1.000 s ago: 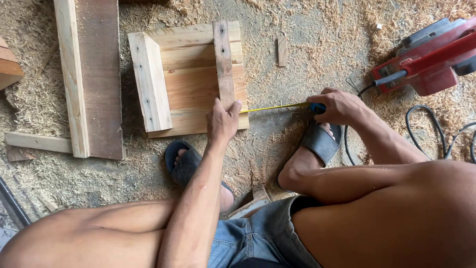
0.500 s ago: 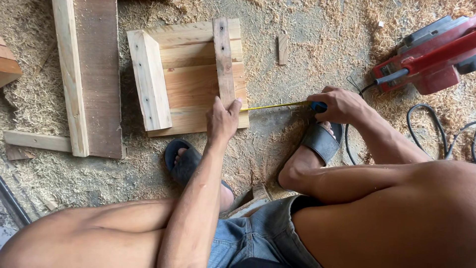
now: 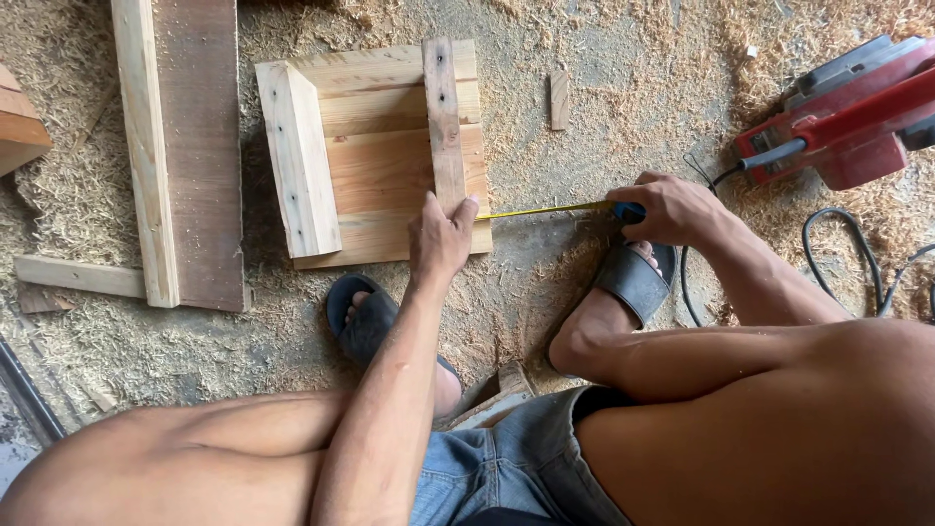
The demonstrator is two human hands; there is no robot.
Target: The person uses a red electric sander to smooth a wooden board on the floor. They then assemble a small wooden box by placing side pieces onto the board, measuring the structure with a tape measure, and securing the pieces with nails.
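A small panel of pale wooden boards (image 3: 375,170) lies on the sawdust-covered floor, with two battens across it. My left hand (image 3: 440,234) presses on the panel's near right corner and pins the end of a yellow tape measure blade (image 3: 545,209). To the right, my right hand (image 3: 672,209) grips the blue tape measure case and keeps the blade stretched out over the floor. Both of my feet in dark sandals rest just below the panel.
A red circular saw (image 3: 847,122) with a black cord (image 3: 857,253) sits at the right. Long planks (image 3: 180,146) lie at the left, a small wood offcut (image 3: 559,99) beyond the panel, a wooden block (image 3: 19,122) at the far left.
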